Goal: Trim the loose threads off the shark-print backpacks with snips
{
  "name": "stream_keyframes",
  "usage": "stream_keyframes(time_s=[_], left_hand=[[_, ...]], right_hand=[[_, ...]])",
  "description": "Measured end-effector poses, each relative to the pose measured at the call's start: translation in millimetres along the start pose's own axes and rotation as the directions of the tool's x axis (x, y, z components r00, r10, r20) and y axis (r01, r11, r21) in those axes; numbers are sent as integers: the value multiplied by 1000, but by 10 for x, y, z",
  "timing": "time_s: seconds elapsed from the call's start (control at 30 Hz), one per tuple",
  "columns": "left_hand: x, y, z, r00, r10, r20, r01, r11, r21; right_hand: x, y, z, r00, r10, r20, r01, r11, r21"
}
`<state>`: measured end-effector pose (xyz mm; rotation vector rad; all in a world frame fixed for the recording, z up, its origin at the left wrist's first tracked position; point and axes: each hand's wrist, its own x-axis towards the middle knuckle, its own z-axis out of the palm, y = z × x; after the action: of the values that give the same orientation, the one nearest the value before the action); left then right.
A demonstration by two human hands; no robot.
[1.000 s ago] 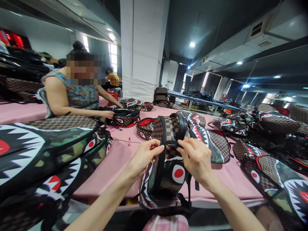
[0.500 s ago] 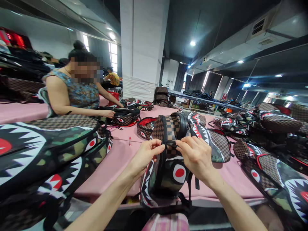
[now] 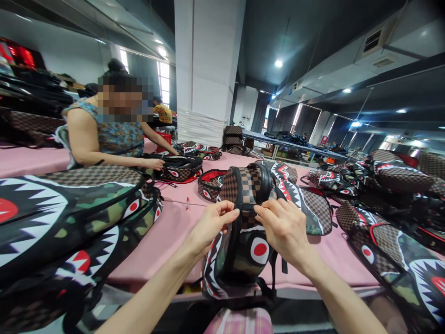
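Observation:
A camouflage and brown-check backpack (image 3: 243, 264) with a red eye and white shark teeth stands on the table edge in front of me, its side towards me. My left hand (image 3: 219, 221) pinches the black piping on its left side, thumb against forefinger. On the other side, my right hand (image 3: 283, 227) has its fingertips closed on the end of a short dark strip (image 3: 247, 207) that runs across the bag's side between both hands. The fingers hide the strip's ends. Behind them curves a black zip edge (image 3: 266, 182) near the top.
Similar backpacks (image 3: 104, 208) are stacked at my left, and more (image 3: 389, 250) lie on the right. Another shark-print bag (image 3: 309, 208) rests just behind mine. Across the pink table (image 3: 167, 232), a co-worker (image 3: 104, 134) handles a bag (image 3: 182, 169). A white pillar (image 3: 208, 69) stands behind.
Almost nothing differs. My hands keep their pinch on the backpack, with only a tiny shift of the right fingers and the strip.

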<state>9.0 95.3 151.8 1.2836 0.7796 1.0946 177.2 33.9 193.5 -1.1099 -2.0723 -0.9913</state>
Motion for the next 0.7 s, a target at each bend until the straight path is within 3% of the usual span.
stream_keyframes(time_s=[0.27,0.5,0.6,0.7], left_hand=[[13,-26,38,999,-18,-34,15,996,-88],[-8,-72,26,997,5,-78,-14,994,-107],[-21,18,-40,990,52,-133,-59,997,-54],[2,283,20,939,233,-255,-248,968,-28]], right_hand=[[-87,-80,52,990,131,-56,-133,991,-30],[-219,-281,115,988,100,-117,-111,989,-95],[-310,-269,122,988,128,-91,-122,990,67],[-440,-186,73,979,195,-63,-159,916,367]])
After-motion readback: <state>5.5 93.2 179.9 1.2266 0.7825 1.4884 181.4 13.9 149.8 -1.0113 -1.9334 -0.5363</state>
